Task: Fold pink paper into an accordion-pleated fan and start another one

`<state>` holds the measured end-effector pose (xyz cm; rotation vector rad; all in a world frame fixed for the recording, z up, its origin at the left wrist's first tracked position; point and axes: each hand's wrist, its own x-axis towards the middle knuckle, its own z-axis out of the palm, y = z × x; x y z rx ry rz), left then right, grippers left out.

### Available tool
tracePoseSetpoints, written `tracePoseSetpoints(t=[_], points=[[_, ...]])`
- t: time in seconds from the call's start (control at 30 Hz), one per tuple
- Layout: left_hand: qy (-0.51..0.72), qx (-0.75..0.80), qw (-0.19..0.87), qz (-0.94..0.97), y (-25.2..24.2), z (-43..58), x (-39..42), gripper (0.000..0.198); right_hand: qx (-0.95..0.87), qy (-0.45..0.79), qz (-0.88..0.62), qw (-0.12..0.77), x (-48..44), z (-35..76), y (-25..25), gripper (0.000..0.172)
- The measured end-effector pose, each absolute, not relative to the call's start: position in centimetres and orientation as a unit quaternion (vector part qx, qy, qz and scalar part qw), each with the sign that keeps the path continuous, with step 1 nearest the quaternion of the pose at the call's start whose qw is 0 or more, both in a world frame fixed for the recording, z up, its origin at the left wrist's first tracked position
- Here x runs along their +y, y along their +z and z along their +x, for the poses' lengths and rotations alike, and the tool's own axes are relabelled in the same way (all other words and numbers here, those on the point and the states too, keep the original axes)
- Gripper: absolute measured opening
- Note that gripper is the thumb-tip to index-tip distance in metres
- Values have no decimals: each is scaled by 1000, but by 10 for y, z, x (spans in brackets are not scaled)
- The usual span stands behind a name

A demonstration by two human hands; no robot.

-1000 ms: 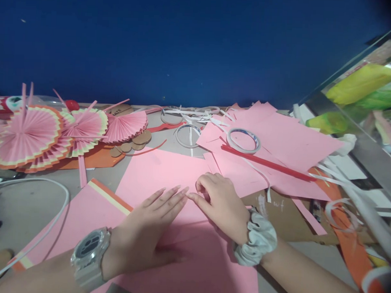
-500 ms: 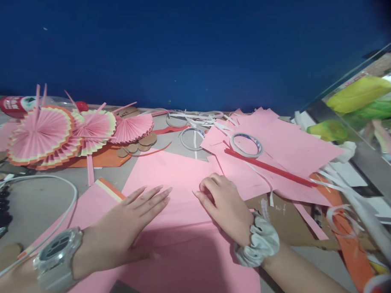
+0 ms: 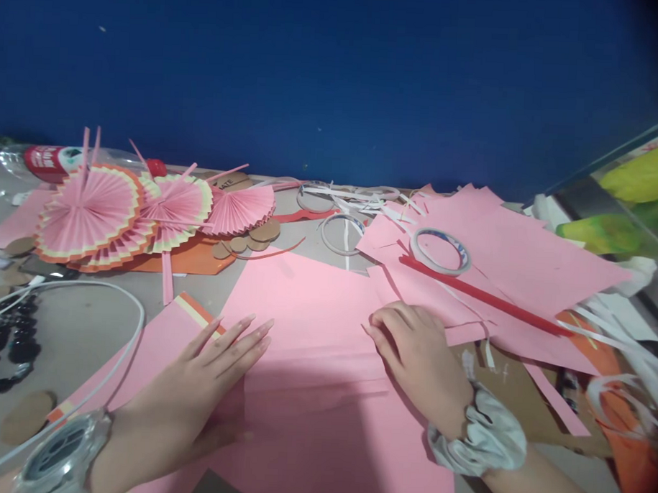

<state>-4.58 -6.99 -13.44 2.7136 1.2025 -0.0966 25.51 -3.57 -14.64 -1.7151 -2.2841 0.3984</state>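
Far left, at the back, we've got the bottle on its side, clear plastic, red label, red cap; what it holds, we can't make out. In front come the fans, pink pleats with orange and cream rims, and the brown discs just to their right. Lower down we see black beads and the cable looping near the left hand. That hand is palm down, fingers spread and loose, fingertips over the left side of the sheet. And there's our sheet: pink, between both hands, creases running across it, shadow at its near end. Now the right hand: fingers curled, thumb close to the index finger, at the sheet's right side; whether it pinches the paper, we can't tell. Beyond it we spot the tape lying on the pink pile, the red strip slanting just in front.
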Motion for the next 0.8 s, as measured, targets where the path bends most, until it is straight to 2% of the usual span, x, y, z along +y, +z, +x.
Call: tracePoseSetpoints(t=[0.23, 0.4, 0.63, 0.7, 0.8], points=[[-33, 398, 87, 912, -135, -45, -69, 81, -777, 167, -588, 153, -36, 261, -144, 16], [-45, 382, 67, 921, -133, -46, -67, 76, -767, 176, -603, 131, -33, 258, -141, 24], [-55, 385, 37, 920, -127, -68, -75, 71, -790, 194, -570, 120, -33, 257, -138, 16], [-45, 413, 64, 908, -120, -69, -77, 66, -805, 195, -546, 124, -34, 257, -139, 14], [-1, 500, 125, 857, -110, -56, -73, 46, -833, 182, -507, 127, -37, 257, -141, 14]])
